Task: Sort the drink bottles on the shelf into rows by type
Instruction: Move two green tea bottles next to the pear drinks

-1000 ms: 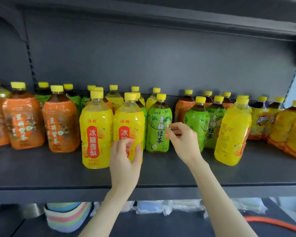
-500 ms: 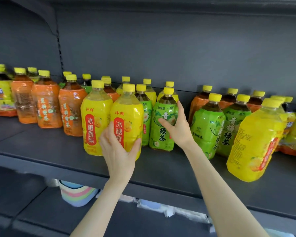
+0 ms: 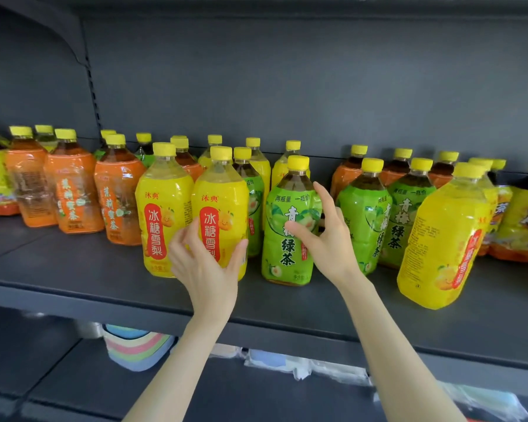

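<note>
Left hand [image 3: 206, 269] grips yellow bottle [image 3: 221, 190], right hand [image 3: 331, 242] holds green bottle [image 3: 282, 260].

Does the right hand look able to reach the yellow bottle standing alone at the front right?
Probably yes: the lone yellow bottle stands at the front with nothing before it, once the right hand leaves the green bottle.

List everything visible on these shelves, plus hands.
Yellow-labelled plastic pear-drink bottles: three in front, more behind; yellow; centre-left and right.
Green-labelled plastic tea bottles: at least four; green; centre.
Orange-labelled plastic tea bottles: at least six; orange; left and back right.
Yellow-and-orange iced-tea bottles: count unclear; both shelf ends.
Metal shelf: one; dark grey; under the bottles.
Stacked pastel items: one stack; lower shelf.
White packets: count unclear; lower shelf.
Left hand: grips front yellow bottle.
Right hand: thumb on front green bottle's label.
</note>
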Available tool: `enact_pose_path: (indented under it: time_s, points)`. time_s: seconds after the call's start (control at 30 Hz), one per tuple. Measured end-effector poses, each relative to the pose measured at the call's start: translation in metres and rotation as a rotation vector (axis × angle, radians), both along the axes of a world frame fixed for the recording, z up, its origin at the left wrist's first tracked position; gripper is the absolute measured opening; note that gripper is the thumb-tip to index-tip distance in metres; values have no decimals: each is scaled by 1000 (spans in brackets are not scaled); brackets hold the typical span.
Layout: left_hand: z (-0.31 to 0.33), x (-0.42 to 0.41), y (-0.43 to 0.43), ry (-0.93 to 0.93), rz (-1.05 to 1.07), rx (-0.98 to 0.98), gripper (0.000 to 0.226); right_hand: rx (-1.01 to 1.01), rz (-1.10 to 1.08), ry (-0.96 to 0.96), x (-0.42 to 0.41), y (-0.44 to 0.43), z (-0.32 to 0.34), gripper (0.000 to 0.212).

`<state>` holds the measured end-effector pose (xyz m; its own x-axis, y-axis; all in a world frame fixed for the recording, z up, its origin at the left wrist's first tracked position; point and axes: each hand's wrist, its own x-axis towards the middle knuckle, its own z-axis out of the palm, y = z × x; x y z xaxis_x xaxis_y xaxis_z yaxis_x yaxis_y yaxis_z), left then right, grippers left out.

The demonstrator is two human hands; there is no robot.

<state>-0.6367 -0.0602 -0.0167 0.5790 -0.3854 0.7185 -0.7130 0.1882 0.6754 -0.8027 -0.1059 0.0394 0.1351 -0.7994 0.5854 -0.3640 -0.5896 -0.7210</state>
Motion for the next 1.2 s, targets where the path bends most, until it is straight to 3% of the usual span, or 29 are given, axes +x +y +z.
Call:
enact_pose_path:
  time_s: [0.1,0.2,0.3,0.43,0.53,0.6,0.77,0.87,1.0,1.1,1.2]
  points:
    - [-3,-9,10,66,-237,-116,51,7,30,-90,-5,8,-6,84]
    - [1,-21,15,107,-497,-59,37,96,101,-183,-7,11,-9,89]
    - [6,-29,15,100,-659,113,44,202,262,-289,-6,15,-6,67]
    - [10,-32,13,113,-795,201,34,164,280,-350,-7,25,-4,57]
    - [17,-34,18,196,-885,208,57,171,321,-377,-4,35,-4,61]
    - [23,-33,26,272,-885,151,68,178,355,-372,3,39,-3,60]
    - [30,-12,49,397,-782,-19,60,248,458,-293,26,38,7,51]
    - [30,7,58,454,-718,-63,59,210,383,-261,40,24,17,56]
    - [28,32,64,481,-617,-91,59,240,266,-269,54,-11,23,47]
    - [28,44,64,496,-593,-93,69,291,250,-256,65,-36,31,53]
    - [27,47,60,504,-590,-88,61,352,272,-243,76,-60,34,59]
